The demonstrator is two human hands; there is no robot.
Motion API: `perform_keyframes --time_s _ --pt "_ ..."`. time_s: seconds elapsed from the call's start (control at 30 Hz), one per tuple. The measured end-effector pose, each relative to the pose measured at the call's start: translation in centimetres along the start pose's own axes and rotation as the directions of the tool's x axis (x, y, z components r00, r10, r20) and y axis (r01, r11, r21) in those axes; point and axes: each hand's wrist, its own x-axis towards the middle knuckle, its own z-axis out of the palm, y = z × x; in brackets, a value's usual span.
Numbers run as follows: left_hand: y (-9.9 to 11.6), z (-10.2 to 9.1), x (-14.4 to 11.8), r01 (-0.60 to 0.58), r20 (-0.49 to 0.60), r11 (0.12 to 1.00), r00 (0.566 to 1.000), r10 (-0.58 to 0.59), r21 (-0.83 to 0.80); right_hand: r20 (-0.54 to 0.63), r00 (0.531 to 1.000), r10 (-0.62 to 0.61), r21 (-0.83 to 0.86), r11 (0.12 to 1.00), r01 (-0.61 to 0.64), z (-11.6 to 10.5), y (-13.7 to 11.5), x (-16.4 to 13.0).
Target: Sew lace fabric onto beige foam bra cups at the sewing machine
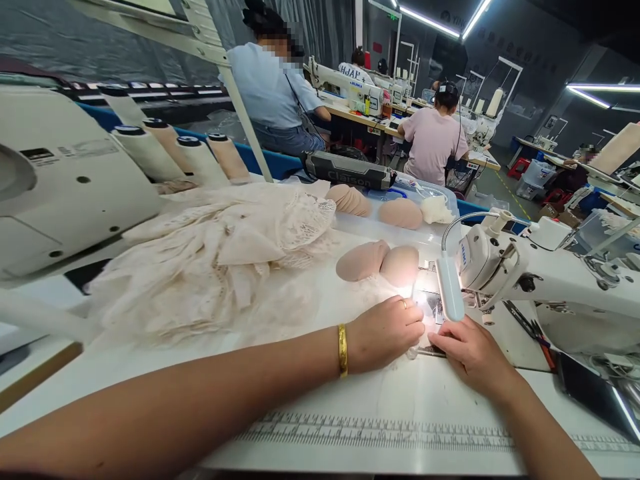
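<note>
Left hand (387, 333) curled, contents unclear; right hand (474, 352) slightly spread; slim white plastic lamp (450, 290) at its 11 o'clock, likely for visibility.

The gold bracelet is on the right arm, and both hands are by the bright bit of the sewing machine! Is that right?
Not quite: the head view shows the gold bracelet on the left arm. The left hand and right hand are indeed by the bright bit of the sewing machine.
</note>
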Motion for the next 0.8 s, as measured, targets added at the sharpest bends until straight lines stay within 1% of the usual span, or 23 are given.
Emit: perform_keyframes --time_s 0.3,0.43,0.6,0.8 --pt "0.7 0.3 0.4 0.077 0.013 0.996 0.997 -0.076 -0.053 0.018 1.000 0.015 0.051 0.999 -0.016 -0.4 0.1 -0.1" --pt "0.7 0.3 0.4 0.087 0.024 0.991 0.996 -0.085 -0.104 0.036 0.999 0.023 0.055 0.998 -0.025 -0.4 0.2 -0.2" --pt "0.3 0.6 0.5 0.076 -0.012 0.984 0.997 -0.079 -0.162 0.027 0.999 0.041 0.068 0.997 -0.043 -0.2 0.1 -0.1" --pt "-1.2 1.5 1.3 0.002 -0.036 0.987 0.999 -0.008 -0.163 -0.010 0.993 0.116 0.018 0.993 -0.115 0.6 0.2 0.1"
